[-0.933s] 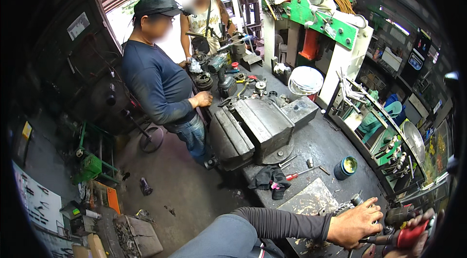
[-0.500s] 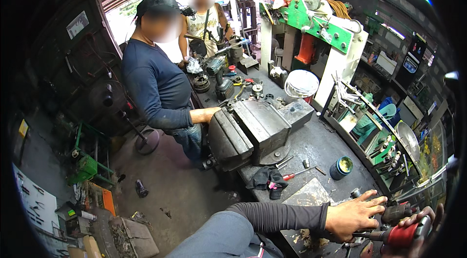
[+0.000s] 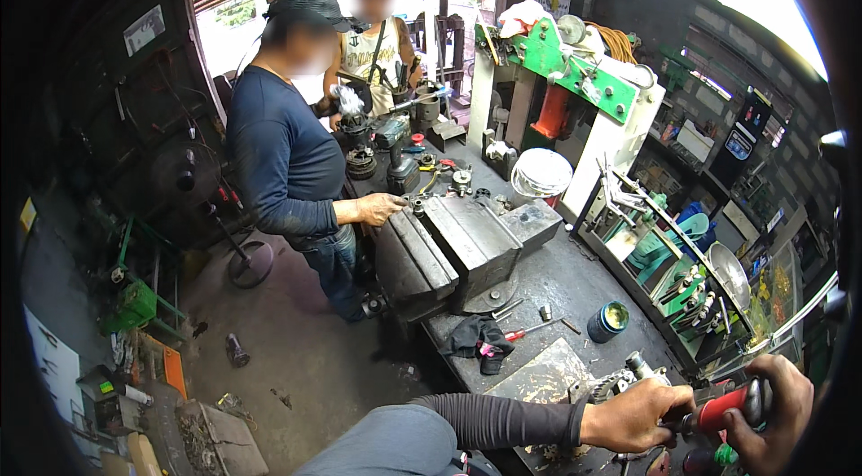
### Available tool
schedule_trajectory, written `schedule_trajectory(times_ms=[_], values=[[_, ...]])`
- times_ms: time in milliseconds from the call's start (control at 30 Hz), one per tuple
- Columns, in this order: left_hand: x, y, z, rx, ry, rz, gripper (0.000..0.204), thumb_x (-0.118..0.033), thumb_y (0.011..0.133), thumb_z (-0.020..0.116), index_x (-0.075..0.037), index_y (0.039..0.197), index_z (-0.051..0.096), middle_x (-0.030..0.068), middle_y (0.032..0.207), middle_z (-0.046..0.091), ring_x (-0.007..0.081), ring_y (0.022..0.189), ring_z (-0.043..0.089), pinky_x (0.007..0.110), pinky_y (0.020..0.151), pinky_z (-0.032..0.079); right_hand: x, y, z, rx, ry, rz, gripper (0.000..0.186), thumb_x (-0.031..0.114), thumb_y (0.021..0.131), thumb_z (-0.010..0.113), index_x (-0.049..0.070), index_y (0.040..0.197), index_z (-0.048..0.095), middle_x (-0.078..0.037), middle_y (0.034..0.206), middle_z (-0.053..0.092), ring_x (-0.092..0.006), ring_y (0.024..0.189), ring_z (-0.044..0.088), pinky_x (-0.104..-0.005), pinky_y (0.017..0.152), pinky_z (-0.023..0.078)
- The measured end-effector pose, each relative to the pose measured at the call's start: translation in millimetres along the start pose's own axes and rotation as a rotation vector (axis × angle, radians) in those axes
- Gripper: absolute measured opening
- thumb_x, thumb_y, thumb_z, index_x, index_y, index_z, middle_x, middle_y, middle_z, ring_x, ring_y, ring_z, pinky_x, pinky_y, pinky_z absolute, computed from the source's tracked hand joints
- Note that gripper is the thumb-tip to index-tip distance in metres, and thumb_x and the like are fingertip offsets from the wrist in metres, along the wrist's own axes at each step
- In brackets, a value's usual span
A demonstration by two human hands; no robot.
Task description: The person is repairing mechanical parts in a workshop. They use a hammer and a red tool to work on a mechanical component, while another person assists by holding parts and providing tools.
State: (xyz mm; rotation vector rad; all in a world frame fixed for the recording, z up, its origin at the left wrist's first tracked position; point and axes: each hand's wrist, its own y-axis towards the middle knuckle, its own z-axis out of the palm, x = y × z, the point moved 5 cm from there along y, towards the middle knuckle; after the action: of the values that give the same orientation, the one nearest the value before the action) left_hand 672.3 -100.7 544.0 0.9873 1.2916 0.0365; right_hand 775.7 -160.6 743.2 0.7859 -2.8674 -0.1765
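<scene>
At the lower right, a red cylindrical tool (image 3: 720, 409) with a dark rear end, perhaps a power tool, lies between my hands. My right hand (image 3: 779, 413) grips its dark rear end, thumb along the red body. My left hand (image 3: 628, 418) is closed at its narrow front end, though the fingertips are partly hidden. Just beyond my left wrist sits a metal part with gear teeth (image 3: 612, 385), beside a metal cylinder (image 3: 639, 365). A scuffed flat plate (image 3: 541, 377) lies left of them on the bench.
A large bench vise (image 3: 449, 251) stands mid-bench; a co-worker's hand (image 3: 379, 208) touches its top. Nearby are a dark cloth (image 3: 479, 339), a red-handled screwdriver (image 3: 530, 330) and an open tin (image 3: 609, 321). A green press (image 3: 575, 72) and tool rack (image 3: 669, 242) stand beyond. Another person stands behind.
My left hand has gone from spread fingers to closed at the tool's front end. The red tool and my right hand show more fully. The co-worker's hand now rests higher on the vise.
</scene>
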Motion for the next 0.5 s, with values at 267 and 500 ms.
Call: schedule_trajectory(times_ms=[267,500], values=[[-17,14,14,0.067,-0.134,0.152,0.042,0.005,0.076,0.068,0.002,0.117,0.056,0.0199,0.086,0.065,0.0406,0.083,0.067,0.044,0.073,0.052,32,14,-5,0.191,0.06,-0.214,0.033,-0.006,0.078,0.071,0.001,0.108,0.06,-0.017,0.115,0.053,-0.0342,0.1,0.06,-0.0361,0.082,0.049],[-11,15,9,0.036,0.033,0.005,0.036,0.005,0.068,0.072,0.003,0.102,0.061,0.0234,0.084,0.068,0.0412,0.078,0.069,0.044,0.068,0.051,-4,2,11,-0.13,-0.01,0.094,0.04,0.027,0.068,0.08,0.001,0.091,0.059,-0.013,0.081,0.054,-0.0301,0.074,0.057,-0.0369,0.068,0.044]])
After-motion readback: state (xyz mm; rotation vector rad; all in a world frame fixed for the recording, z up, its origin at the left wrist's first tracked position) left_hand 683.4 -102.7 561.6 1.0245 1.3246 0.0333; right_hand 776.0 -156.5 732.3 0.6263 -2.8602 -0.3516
